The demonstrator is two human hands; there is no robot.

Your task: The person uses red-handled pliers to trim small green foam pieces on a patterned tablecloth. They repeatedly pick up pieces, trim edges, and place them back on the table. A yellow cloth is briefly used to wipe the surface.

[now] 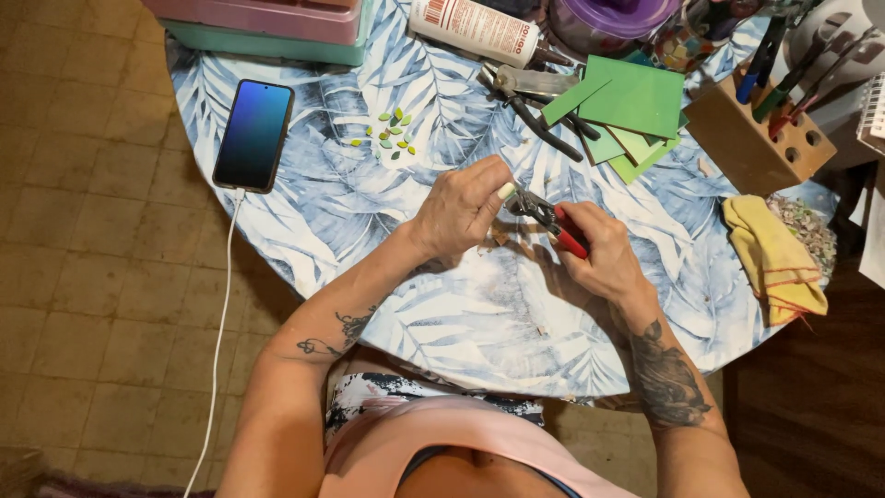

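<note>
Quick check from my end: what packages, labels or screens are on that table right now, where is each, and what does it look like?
Phone: left side of the table, flat, screen lit blue-to-purple, white cable running off the edge.
Glue bottle: top centre, lying on its side, white with a red-and-white label.
Stacked boxes: top left, pink over teal, no label visible.
</note>
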